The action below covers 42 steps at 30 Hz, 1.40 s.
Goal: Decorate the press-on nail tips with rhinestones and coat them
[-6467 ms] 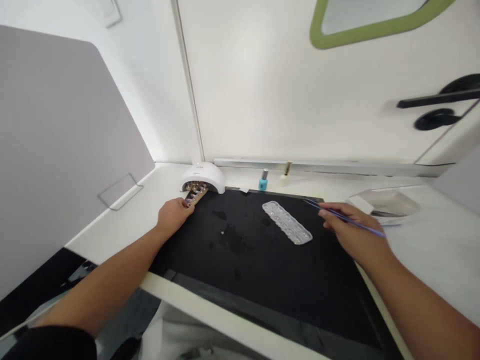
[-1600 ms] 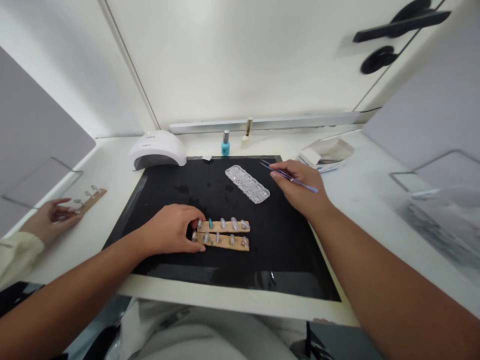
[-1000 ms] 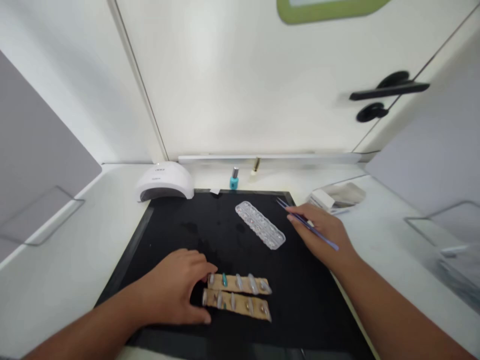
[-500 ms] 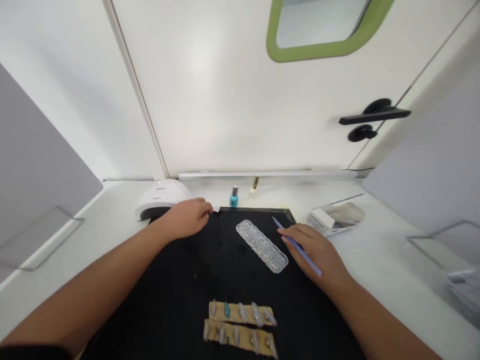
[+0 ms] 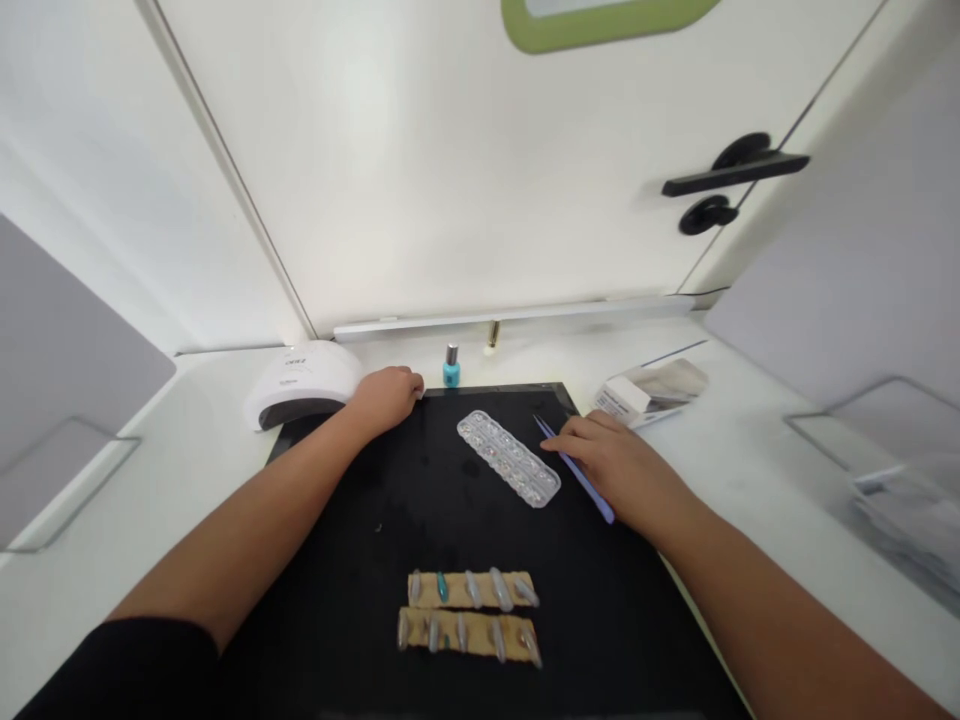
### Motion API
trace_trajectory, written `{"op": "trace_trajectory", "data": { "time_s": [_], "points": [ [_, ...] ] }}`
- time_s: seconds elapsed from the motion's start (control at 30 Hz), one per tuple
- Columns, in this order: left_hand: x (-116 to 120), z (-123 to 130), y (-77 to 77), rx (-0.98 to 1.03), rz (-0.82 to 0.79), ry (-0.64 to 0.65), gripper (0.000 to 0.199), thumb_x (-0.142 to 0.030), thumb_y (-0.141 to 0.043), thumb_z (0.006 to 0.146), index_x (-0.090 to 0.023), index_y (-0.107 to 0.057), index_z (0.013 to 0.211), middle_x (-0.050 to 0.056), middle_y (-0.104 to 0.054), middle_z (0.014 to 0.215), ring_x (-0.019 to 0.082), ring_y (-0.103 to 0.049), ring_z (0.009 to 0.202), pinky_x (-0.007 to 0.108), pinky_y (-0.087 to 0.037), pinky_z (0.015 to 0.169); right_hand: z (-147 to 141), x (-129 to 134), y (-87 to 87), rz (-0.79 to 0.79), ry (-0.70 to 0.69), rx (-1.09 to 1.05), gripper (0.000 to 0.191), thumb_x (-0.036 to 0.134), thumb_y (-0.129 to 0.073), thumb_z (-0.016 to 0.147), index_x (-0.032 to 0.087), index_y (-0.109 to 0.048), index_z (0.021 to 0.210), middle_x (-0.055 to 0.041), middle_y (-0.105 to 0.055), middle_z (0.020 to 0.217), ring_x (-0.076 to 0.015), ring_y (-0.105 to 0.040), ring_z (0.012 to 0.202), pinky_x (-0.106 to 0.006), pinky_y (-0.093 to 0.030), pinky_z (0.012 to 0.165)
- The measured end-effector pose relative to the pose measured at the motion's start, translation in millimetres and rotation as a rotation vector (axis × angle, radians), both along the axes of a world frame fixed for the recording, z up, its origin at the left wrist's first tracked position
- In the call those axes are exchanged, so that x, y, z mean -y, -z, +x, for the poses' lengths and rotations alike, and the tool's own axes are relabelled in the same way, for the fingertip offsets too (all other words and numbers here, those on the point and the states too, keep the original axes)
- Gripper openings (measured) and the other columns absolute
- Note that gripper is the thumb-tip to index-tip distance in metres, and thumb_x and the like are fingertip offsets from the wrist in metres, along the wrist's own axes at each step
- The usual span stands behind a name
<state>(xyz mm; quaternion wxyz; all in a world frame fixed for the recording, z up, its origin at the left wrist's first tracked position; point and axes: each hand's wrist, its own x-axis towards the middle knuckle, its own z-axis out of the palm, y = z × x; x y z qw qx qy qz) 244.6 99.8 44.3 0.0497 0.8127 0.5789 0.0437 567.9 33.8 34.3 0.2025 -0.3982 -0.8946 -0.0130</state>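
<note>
My left hand point(image 5: 390, 397) is at the far left edge of the black mat point(image 5: 442, 510), its fingers curled together. A small white bit shows by its fingertips, too small to name. My right hand point(image 5: 611, 462) is low over the right side of the mat, thumb and fingers closed around purple tweezers point(image 5: 592, 492) whose tips point away from me. Between the hands sits a clear rhinestone case point(image 5: 510, 458) with two rows of compartments. Closer to me, two tan strips point(image 5: 471, 612) bear several nail tips, one of them teal point(image 5: 442, 587).
A white nail lamp point(image 5: 304, 378) stands beside my left forearm. Behind the mat are a turquoise nail polish bottle point(image 5: 451, 368) and a small gold-capped item point(image 5: 493, 337). An opened white box point(image 5: 649, 390) lies beyond my right hand. A white door with a black handle point(image 5: 735, 175) rises behind.
The view has shifted, so everything sits higher in the picture. My right hand has lowered the tweezers closer to the mat. My left hand's fingers have drawn closer together around the white bit.
</note>
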Motion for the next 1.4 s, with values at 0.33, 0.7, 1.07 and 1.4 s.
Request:
{"op": "trace_trajectory", "data": {
  "time_s": [0.33, 0.7, 1.07, 1.4],
  "points": [
    [30, -32, -21.8, 0.440, 0.076, -0.041, 0.031, -0.036, -0.058, 0.096, -0.014, -0.060, 0.117, 0.009, -0.063, 0.115, 0.020, -0.063, 0.099, 0.040, -0.056, 0.086, -7, 5, -11.9, -0.044, 0.025, 0.007, 0.035, 0.006, -0.047, 0.081, 0.023, -0.077, 0.088, -0.0070, -0.068, 0.077, -0.0223, -0.060, 0.076, -0.037, -0.050, 0.073],
    [128, -16, -16.2, 1.096, -0.250, -0.001, 0.023, -0.039, -0.050, 0.091, -0.017, -0.056, 0.086, -0.003, -0.051, 0.061, 0.009, -0.048, 0.053, 0.020, -0.040, 0.052, -30, 70, -65.5, -0.136, -0.051, -0.235, 0.014, 0.028, -0.055, 0.088, 0.023, -0.068, 0.088, -0.0062, -0.067, 0.081, -0.0217, -0.063, 0.080, -0.036, -0.053, 0.074],
    [134, -21, 18.6, 1.103, -0.085, -0.042, 0.021, -0.038, -0.062, 0.085, -0.017, -0.065, 0.087, -0.003, -0.051, 0.067, 0.010, -0.042, 0.061, 0.022, -0.033, 0.059, -26, 126, -23.5, -0.293, -0.104, 0.018, 0.027, 0.013, -0.059, 0.083, 0.024, -0.072, 0.103, -0.0073, -0.066, 0.112, -0.0259, -0.055, 0.109, -0.046, -0.042, 0.096],
    [143, -27, 12.7, 1.158, -0.103, -0.027, 0.019, -0.036, -0.064, 0.083, -0.017, -0.064, 0.082, -0.004, -0.051, 0.064, 0.009, -0.042, 0.058, 0.021, -0.033, 0.056, -63, 111, -19.5, -0.351, 0.041, 0.078, 0.024, 0.025, -0.070, 0.083, 0.018, -0.072, 0.106, -0.0092, -0.069, 0.099, -0.0268, -0.052, 0.099, -0.040, -0.036, 0.085]
  ]
}}
